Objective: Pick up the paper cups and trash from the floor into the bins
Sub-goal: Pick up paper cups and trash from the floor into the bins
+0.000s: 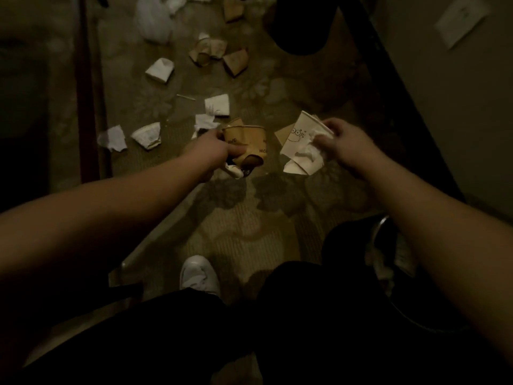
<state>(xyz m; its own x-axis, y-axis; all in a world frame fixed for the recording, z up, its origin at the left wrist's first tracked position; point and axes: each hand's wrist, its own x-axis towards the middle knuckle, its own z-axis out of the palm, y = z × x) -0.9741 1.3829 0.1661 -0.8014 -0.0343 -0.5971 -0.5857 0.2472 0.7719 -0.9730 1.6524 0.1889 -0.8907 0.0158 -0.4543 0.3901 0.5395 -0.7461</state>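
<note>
Head view: both bare forearms extend forward and down over the patterned carpet point(241, 232), well apart, each ending in a loaded hand; left hand point(219, 151) is turned knuckles-up, fingers and thumb curled round a bundle of crushed brown paper cups point(247, 140), with a scrap of white trash hanging just below the grip; right hand point(337, 140) is held at about the same height, fingers curled and pinching flattened white paper cups point(298, 140) together with a crumpled white tissue point(316, 134); one white cup bears a cartoon face; both bundles are clear of the floor.

Floor beyond the hands: more litter lies scattered; flattened white cups point(160, 69) and white paper scraps point(113, 138) lie left of centre; crushed brown cups point(219, 55) lie farther off; a white plastic bag point(154, 20) lies near the top edge; a dark round bin point(302, 29) stands at the top, right of the brown cups.

Near field: a second bin point(380, 234) with a metal rim stands beneath the right forearm, white paper visible inside; a white shoe point(198, 273) rests on the carpet between the forearms; dark trousers fill the bottom of the frame.
</note>
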